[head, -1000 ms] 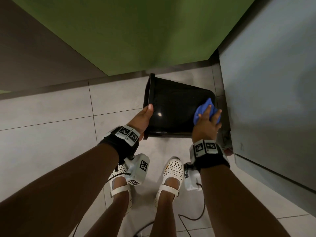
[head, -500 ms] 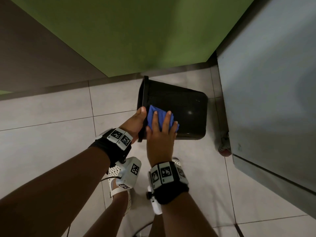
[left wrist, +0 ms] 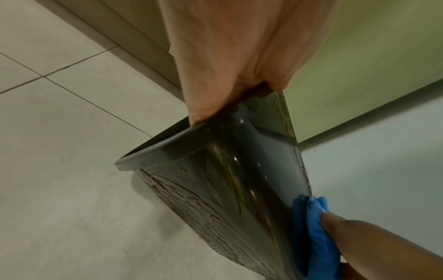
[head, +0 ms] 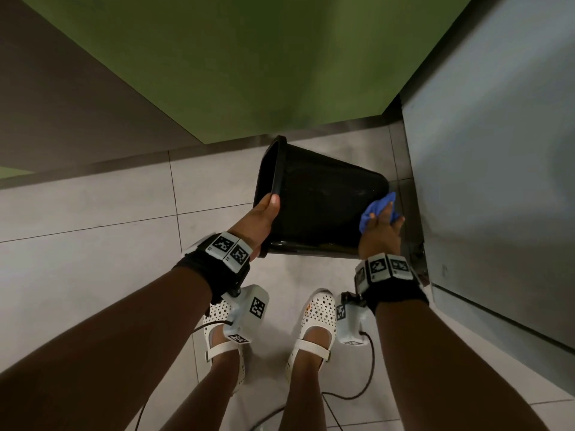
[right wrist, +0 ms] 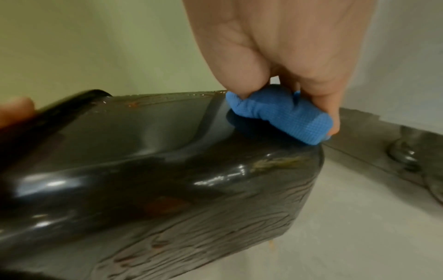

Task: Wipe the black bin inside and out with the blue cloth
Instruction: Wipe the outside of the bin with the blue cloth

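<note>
The black bin [head: 320, 200] hangs on its side above the tiled floor, mouth to the left and base to the right. My left hand [head: 264, 213] grips its rim [left wrist: 172, 145], thumb on the outside. My right hand [head: 381, 227] holds the bunched blue cloth [head: 378, 209] and presses it on the bin's outer wall near the base. In the right wrist view the blue cloth [right wrist: 280, 113] sits on the glossy bin wall [right wrist: 143, 151] under my curled fingers. The left wrist view shows the cloth [left wrist: 314, 227] low on the bin [left wrist: 227, 180]. The inside is mostly hidden.
A green wall [head: 264, 63] stands behind the bin and a grey panel [head: 497, 169] close on the right, with a small wheel [right wrist: 405, 155] at its foot. My feet in white shoes [head: 311, 325] stand just below the bin. Cables [head: 357, 393] trail on the floor tiles [head: 77, 237].
My right hand has swept the cloth along the bin's outer wall from beside the rim to the base end. The left hand has kept its hold on the rim.
</note>
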The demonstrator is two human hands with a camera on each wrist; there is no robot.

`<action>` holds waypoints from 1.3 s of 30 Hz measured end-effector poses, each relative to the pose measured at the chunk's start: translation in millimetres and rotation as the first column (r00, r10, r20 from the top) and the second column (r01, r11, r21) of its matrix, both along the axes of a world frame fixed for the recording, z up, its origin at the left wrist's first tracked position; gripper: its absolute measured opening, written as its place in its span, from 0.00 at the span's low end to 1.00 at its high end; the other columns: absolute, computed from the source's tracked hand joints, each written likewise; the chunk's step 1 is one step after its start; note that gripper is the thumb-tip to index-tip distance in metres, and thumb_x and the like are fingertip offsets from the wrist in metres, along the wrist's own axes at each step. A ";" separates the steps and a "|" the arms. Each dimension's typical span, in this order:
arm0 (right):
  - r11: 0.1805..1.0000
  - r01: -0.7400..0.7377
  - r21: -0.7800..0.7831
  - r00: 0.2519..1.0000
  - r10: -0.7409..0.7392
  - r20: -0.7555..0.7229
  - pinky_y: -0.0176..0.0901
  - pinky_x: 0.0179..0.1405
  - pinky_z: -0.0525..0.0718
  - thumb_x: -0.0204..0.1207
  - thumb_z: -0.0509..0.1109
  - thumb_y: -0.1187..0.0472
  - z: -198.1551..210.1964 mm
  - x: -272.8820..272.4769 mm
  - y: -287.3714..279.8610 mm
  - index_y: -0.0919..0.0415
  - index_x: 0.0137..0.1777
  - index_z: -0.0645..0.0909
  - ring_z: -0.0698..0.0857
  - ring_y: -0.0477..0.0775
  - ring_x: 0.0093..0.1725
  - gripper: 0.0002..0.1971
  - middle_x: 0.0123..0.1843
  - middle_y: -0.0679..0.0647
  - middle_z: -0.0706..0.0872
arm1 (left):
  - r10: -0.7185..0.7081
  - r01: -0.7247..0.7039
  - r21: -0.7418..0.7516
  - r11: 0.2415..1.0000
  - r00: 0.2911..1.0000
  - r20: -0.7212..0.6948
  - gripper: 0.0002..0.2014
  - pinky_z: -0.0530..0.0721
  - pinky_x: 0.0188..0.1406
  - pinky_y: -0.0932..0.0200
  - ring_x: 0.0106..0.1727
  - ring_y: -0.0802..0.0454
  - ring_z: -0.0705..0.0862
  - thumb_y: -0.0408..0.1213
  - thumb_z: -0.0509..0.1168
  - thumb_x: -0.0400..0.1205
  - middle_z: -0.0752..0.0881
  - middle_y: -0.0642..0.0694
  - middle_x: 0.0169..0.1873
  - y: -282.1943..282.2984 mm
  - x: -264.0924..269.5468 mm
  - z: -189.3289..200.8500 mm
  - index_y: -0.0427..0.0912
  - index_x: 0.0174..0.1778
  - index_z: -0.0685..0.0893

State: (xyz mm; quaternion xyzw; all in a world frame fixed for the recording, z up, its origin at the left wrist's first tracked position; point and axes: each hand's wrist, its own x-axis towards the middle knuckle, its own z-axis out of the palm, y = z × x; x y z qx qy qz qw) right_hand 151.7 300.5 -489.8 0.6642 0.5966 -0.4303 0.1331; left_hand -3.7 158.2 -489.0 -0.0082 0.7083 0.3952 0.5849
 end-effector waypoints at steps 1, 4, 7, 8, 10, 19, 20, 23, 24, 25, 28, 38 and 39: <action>0.996 -0.088 0.030 0.996 0.087 0.025 0.61 0.77 0.64 0.86 0.48 0.56 -1.7 -2.4 -5.0 0.51 0.83 0.43 0.55 0.69 0.81 0.28 0.84 0.61 0.41 | 0.000 0.000 -0.005 1.000 1.000 0.005 0.49 0.73 0.71 0.34 0.76 0.40 0.71 0.83 0.53 0.55 0.72 0.46 0.76 -1.6 -1.7 -2.2 0.65 0.73 0.65; 0.938 -0.322 0.126 0.945 0.311 0.099 0.66 0.79 0.55 0.85 0.47 0.52 -7.7 -12.2 -37.2 0.53 0.83 0.42 0.46 0.71 0.82 0.29 0.84 0.63 0.40 | 0.019 -0.018 -0.030 0.999 0.999 0.032 0.49 0.68 0.75 0.35 0.77 0.41 0.69 0.82 0.54 0.56 0.71 0.45 0.77 -3.5 -7.0 -4.6 0.64 0.74 0.65; 0.828 -0.489 0.275 0.869 0.489 0.072 0.71 0.78 0.57 0.83 0.44 0.46 0.9 -24.7 -84.6 0.57 0.82 0.51 0.53 0.73 0.81 0.30 0.83 0.68 0.50 | 0.011 -0.006 -0.080 0.997 0.998 0.063 0.51 0.70 0.71 0.32 0.77 0.40 0.70 0.84 0.57 0.51 0.72 0.45 0.76 -9.9 -13.4 -24.8 0.68 0.72 0.68; 0.802 -0.517 0.300 0.848 0.527 0.050 0.72 0.77 0.57 0.81 0.43 0.45 7.1 -31.5 -99.2 0.57 0.82 0.54 0.55 0.74 0.80 0.31 0.82 0.69 0.54 | 0.029 -0.022 -0.100 0.995 0.998 0.064 0.51 0.71 0.70 0.31 0.76 0.39 0.71 0.84 0.57 0.51 0.72 0.45 0.76 -9.0 -14.1 -20.5 0.67 0.72 0.68; 0.777 -0.547 0.312 0.817 0.576 -0.002 0.70 0.73 0.53 0.78 0.46 0.44 12.0 -45.2 -122.0 0.56 0.81 0.58 0.59 0.78 0.78 0.32 0.82 0.68 0.57 | 0.052 -0.045 -0.118 0.992 0.997 0.062 0.44 0.73 0.70 0.33 0.72 0.39 0.76 0.80 0.51 0.64 0.75 0.42 0.74 0.3 -10.2 10.5 0.61 0.74 0.68; 0.764 -0.547 0.342 0.799 0.598 -0.059 0.70 0.74 0.60 0.77 0.49 0.51 26.3 -73.0 -112.2 0.55 0.81 0.59 0.59 0.80 0.77 0.30 0.82 0.68 0.56 | -0.085 0.090 0.022 0.996 0.984 -0.157 0.21 0.81 0.26 0.70 0.39 0.52 0.85 0.48 0.38 0.88 0.82 0.41 0.47 17.5 -12.0 35.2 0.42 0.66 0.69; 0.775 -0.547 0.317 0.803 0.592 -0.062 0.69 0.77 0.55 0.79 0.49 0.50 27.9 -77.6 -104.7 0.52 0.82 0.52 0.53 0.78 0.79 0.30 0.84 0.65 0.48 | -0.085 0.094 0.044 0.995 0.982 -0.166 0.19 0.83 0.30 0.67 0.40 0.56 0.85 0.46 0.39 0.88 0.82 0.40 0.47 19.5 -11.9 37.1 0.42 0.67 0.68; 0.859 -0.472 0.199 0.863 0.496 -0.095 0.68 0.80 0.51 0.84 0.50 0.50 30.4 -96.1 -73.3 0.44 0.82 0.40 0.42 0.73 0.81 0.30 0.84 0.56 0.35 | -0.110 0.124 0.058 0.991 0.973 -0.205 0.19 0.81 0.53 0.39 0.63 0.27 0.78 0.42 0.43 0.88 0.77 0.27 0.65 19.9 -8.7 38.3 0.41 0.74 0.64; 0.870 -0.456 0.186 0.872 0.478 -0.100 0.68 0.80 0.52 0.85 0.49 0.49 31.3 -102.6 -63.1 0.43 0.82 0.39 0.41 0.72 0.81 0.29 0.84 0.55 0.34 | -0.127 0.140 0.042 0.989 0.967 -0.220 0.20 0.77 0.57 0.35 0.66 0.24 0.75 0.41 0.44 0.88 0.76 0.25 0.67 18.0 -7.4 38.1 0.41 0.75 0.63; 0.873 -0.453 0.182 0.874 0.475 -0.101 0.68 0.80 0.53 0.85 0.48 0.49 30.3 -107.5 -55.1 0.42 0.82 0.39 0.41 0.71 0.82 0.28 0.84 0.54 0.34 | -0.129 0.143 0.050 0.988 0.965 -0.230 0.20 0.75 0.60 0.32 0.67 0.23 0.73 0.41 0.44 0.88 0.75 0.26 0.68 15.6 -6.9 35.1 0.41 0.76 0.62; 0.872 -0.455 0.179 0.876 0.474 -0.086 0.68 0.79 0.55 0.86 0.47 0.50 26.2 -111.2 -41.2 0.43 0.82 0.40 0.43 0.71 0.82 0.27 0.84 0.54 0.35 | -0.101 0.128 0.096 0.987 0.965 -0.242 0.20 0.73 0.69 0.36 0.69 0.32 0.76 0.40 0.46 0.88 0.76 0.33 0.69 13.4 -7.8 32.1 0.41 0.76 0.61; 0.964 -0.249 0.097 0.968 0.250 -0.003 0.65 0.80 0.54 0.86 0.47 0.51 -5.1 -64.2 0.6 0.46 0.82 0.42 0.45 0.70 0.82 0.27 0.84 0.57 0.36 | -0.152 0.164 0.044 0.985 0.967 -0.202 0.32 0.78 0.66 0.34 0.68 0.39 0.76 0.62 0.49 0.74 0.75 0.41 0.70 2.5 -16.6 26.4 0.55 0.74 0.62; 0.970 -0.220 0.107 0.975 0.223 -0.020 0.63 0.81 0.55 0.86 0.47 0.51 -7.5 -59.6 2.3 0.46 0.83 0.43 0.45 0.69 0.82 0.27 0.84 0.56 0.37 | -0.141 0.153 0.048 0.987 0.970 -0.198 0.31 0.77 0.68 0.35 0.69 0.39 0.76 0.61 0.49 0.75 0.75 0.42 0.70 1.5 -17.0 26.3 0.55 0.74 0.63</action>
